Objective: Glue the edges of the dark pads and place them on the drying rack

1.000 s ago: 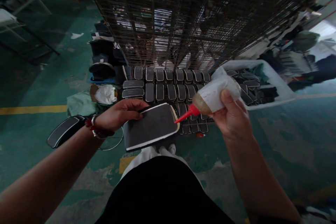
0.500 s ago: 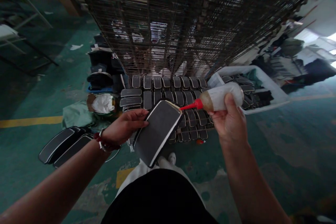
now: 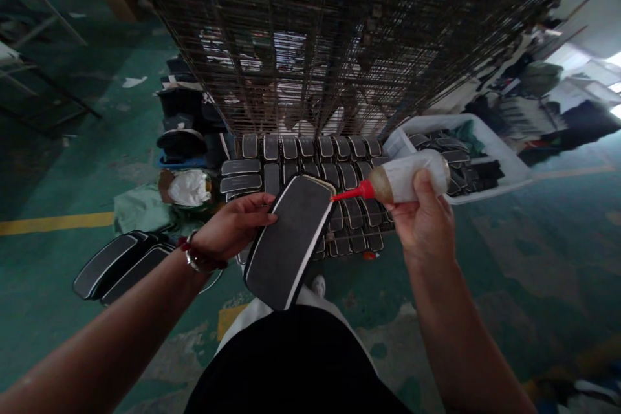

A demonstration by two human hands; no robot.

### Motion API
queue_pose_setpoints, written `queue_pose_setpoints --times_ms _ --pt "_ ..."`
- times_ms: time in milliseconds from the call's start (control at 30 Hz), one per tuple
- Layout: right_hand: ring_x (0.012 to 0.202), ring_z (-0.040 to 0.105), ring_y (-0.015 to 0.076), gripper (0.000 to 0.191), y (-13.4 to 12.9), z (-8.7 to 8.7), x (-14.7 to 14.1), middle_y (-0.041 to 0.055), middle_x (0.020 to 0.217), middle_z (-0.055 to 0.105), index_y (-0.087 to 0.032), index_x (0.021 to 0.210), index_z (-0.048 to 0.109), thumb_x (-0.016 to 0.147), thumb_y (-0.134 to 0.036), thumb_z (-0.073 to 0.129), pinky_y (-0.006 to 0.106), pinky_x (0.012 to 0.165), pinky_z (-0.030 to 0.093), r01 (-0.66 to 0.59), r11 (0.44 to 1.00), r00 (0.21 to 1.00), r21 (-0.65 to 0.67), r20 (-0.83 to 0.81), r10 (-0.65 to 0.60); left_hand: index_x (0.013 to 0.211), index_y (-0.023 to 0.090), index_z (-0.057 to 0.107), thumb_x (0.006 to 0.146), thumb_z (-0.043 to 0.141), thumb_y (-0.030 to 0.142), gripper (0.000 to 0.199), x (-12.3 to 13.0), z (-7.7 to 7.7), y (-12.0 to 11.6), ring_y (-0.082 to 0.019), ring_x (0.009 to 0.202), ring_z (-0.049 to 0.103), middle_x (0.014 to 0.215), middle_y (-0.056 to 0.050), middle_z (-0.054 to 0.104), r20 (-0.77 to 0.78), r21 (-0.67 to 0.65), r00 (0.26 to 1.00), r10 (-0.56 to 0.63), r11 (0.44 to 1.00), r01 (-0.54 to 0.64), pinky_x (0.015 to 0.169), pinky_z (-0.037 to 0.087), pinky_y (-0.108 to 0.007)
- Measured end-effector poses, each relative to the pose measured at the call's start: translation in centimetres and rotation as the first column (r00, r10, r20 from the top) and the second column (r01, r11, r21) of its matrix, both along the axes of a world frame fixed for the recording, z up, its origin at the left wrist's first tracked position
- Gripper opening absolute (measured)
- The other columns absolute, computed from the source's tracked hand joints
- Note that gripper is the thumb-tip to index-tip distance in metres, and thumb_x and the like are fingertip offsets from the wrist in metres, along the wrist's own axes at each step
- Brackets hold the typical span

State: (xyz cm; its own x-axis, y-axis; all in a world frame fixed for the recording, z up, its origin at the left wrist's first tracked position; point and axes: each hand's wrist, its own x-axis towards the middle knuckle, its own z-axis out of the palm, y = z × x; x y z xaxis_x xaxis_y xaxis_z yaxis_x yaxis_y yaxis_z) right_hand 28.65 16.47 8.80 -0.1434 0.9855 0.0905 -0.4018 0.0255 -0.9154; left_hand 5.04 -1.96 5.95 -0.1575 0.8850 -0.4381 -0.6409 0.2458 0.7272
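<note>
My left hand (image 3: 242,223) pinches the left edge of a dark grey panel (image 3: 291,239) with rounded corners, a black rim and a pale line along its border. The panel tilts in front of my body. In my right hand (image 3: 427,220) is a squeeze bottle (image 3: 407,178) with a white wrap and a long red nozzle (image 3: 349,193), held nearly level. Its tip touches, or almost touches, the panel's upper right corner. Whether anything flows out is too small to see.
Rows of similar panels (image 3: 250,147) lie below a tall wire rack (image 3: 330,45). A white bin (image 3: 514,168) holding dark pieces stands at right. At left are two larger dark panels (image 3: 109,265), a green sack (image 3: 140,207) and stacked black pieces (image 3: 182,113).
The panel has turned slightly in my left hand, so it stands more upright in view. The nozzle tip stays at its upper right corner. My view has shifted a little.
</note>
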Motion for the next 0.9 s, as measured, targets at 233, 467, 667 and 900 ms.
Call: queue_pose_setpoints --times_ms 233,467,667,900 --pt "0.069 0.067 0.0155 0.030 -1.7 -0.1 0.2 -0.0002 0.086 0.070 -0.023 0.098 0.073 0.078 -0.042 0.084 0.023 0.046 0.051 -0.058 0.997 0.998 -0.042 -0.017 0.058 0.088 0.013 0.074 0.069 0.081 0.004 0.022 0.2 0.1 0.1 -0.018 0.066 0.074 0.082 -0.007 0.078 0.029 0.010 0.999 0.032 0.999 -0.032 0.063 0.062 -0.027" --pt "0.065 0.065 0.0147 0.031 -3.7 -0.6 0.7 -0.0008 0.082 0.069 -0.024 0.096 0.073 0.077 -0.046 0.085 0.024 0.046 0.053 -0.071 0.996 0.997 -0.061 0.032 0.073 0.085 0.012 0.073 0.070 0.075 0.002 0.018 0.6 0.3 -0.1 -0.018 0.062 0.072 0.079 -0.008 0.077 0.021 -0.027 0.997 0.076 0.997 -0.075 0.060 0.062 -0.028" --pt "0.062 0.064 0.0126 0.027 -5.4 -0.9 1.0 -0.0013 0.080 0.068 -0.024 0.091 0.073 0.080 -0.047 0.082 0.023 0.050 0.055 -0.098 0.995 0.992 0.025 0.080 0.095 0.083 0.012 0.069 0.072 0.072 0.000 0.016 0.8 0.3 -0.3 -0.018 0.060 0.071 0.076 -0.007 0.075 0.012 -0.063 0.994 0.113 0.992 -0.112 0.057 0.061 -0.029" --pt "0.077 0.071 0.0188 0.027 -7.0 -0.8 1.0 0.0002 0.080 0.070 -0.025 0.093 0.074 0.079 -0.047 0.081 0.027 0.059 0.061 -0.140 0.987 0.987 0.079 0.092 0.132 0.082 0.012 0.069 0.073 0.067 -0.002 0.017 0.7 0.4 -0.5 -0.016 0.057 0.068 0.071 -0.005 0.071 -0.010 -0.121 0.980 0.199 0.973 -0.198 0.054 0.058 -0.026"
